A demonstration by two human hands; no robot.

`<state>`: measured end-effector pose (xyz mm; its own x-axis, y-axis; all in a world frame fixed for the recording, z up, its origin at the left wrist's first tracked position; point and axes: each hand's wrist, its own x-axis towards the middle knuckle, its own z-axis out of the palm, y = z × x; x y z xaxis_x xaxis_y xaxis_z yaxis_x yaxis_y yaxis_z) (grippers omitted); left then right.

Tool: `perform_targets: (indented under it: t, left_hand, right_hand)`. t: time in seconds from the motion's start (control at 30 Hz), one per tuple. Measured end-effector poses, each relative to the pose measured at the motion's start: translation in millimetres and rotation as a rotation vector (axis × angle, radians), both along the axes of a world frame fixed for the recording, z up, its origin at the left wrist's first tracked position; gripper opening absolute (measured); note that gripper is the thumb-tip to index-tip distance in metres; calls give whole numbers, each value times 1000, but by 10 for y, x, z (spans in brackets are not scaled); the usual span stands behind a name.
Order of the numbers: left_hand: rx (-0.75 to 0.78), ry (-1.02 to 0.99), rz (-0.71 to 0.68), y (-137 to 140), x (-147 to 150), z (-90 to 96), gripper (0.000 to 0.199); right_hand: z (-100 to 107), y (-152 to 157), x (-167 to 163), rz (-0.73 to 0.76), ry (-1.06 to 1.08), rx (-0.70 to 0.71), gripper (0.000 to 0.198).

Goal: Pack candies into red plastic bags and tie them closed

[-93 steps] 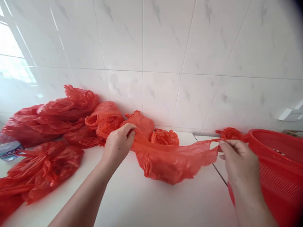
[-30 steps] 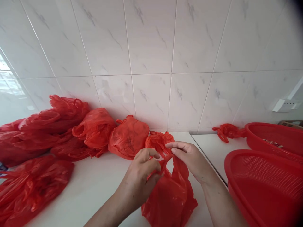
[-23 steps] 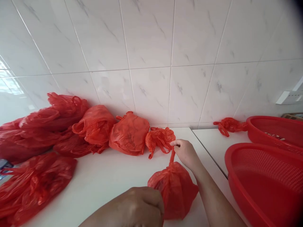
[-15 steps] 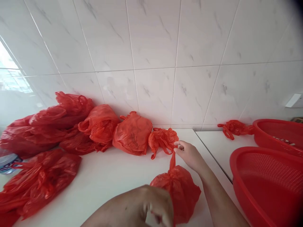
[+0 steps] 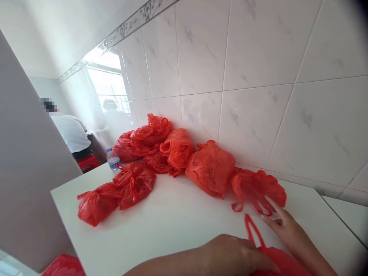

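Note:
A red plastic bag point(image 5: 283, 260) stands at the bottom right, partly cut off, with one handle loop sticking up. My left hand point(image 5: 235, 255) is closed at its top, just below the loop; its fingertips are partly hidden. My right hand point(image 5: 283, 222) is open above the bag, thumb and forefinger apart and nothing between them. Its fingertips reach in front of a crumpled red bag point(image 5: 255, 188) by the wall; I cannot tell whether they touch it. Left of that sits a full, rounded red bag point(image 5: 211, 166).
More red bags point(image 5: 178, 147) lie along the tiled wall. Two tied bags point(image 5: 99, 203) rest on the white table point(image 5: 161, 234) at the left, near a water bottle point(image 5: 113, 159). Beyond a grey partition point(image 5: 31, 153), a person in a white top point(image 5: 70, 132) sits facing away.
My view has swung left, so the red baskets are out of sight and the partition and person show. My right hand has let go of the bag's twisted top and opened.

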<state>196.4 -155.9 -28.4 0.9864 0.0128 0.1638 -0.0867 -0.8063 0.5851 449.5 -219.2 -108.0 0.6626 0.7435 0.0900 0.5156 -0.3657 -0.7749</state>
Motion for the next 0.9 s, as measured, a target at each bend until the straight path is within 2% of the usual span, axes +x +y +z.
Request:
perform_targets:
  t: [0.07, 0.2, 0.3, 0.4, 0.5, 0.57, 0.67, 0.77, 0.83, 0.9]
  left_hand:
    - [-17, -61, 85, 43, -128, 71, 47]
    - [-29, -124, 342, 200, -462, 344, 59]
    - [11, -165, 535, 408, -754, 494, 65]
    - [133, -186, 729, 706, -1087, 518, 65]
    - [358, -132, 1007, 1078, -1436, 474, 59]
    - [478, -72, 1140, 1313, -1631, 440, 53]
    - [581, 22, 1159, 1506, -1765, 391, 50]
    - [622, -81, 1090, 1420, -1607, 338, 49]
    - [494, -203, 957, 1225, -1331, 299, 44]
    - [254, -254, 742, 957, -962, 251, 40]
  right_hand:
    - [-73, 14, -19, -24, -67, -42, 81]
    - [-114, 22, -72, -5, -183, -124, 65]
    - [-126, 56, -96, 19, -241, -149, 60]
    - [-101, 80, -169, 5, -259, -112, 56]
    - [-25, 93, -285, -5, -268, -15, 50]
    - [28, 110, -346, -11, -247, 35, 49]
    - [76, 127, -391, -2, -150, 129, 52]
    - [90, 116, -413, -4, -48, 208, 53]
    - [99, 98, -434, -17, -9, 230, 51]
    - [117, 75, -475, -39, 35, 241, 47]
